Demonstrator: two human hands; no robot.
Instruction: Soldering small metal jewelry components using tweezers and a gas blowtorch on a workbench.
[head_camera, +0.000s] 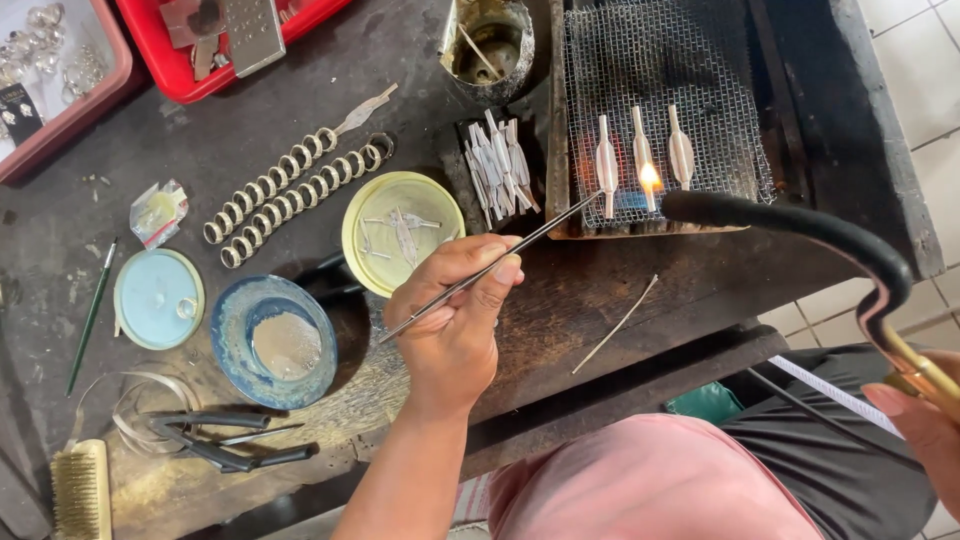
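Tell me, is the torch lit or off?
Lit: the torch throws a small flame onto the middle metal piece on the wire mesh.

We see our left hand (455, 325) pinching long tweezers (490, 268), their tip reaching the leftmost of three silver leaf-shaped pieces (606, 165) on a wire mesh (640, 60). Our right hand (925, 425), at the right edge, grips a curved black torch (800, 225) whose small flame (650, 176) plays on the middle piece. Nearer left lie a yellow lid (400, 230), a blue dish (272, 340) and black pliers (215, 440).
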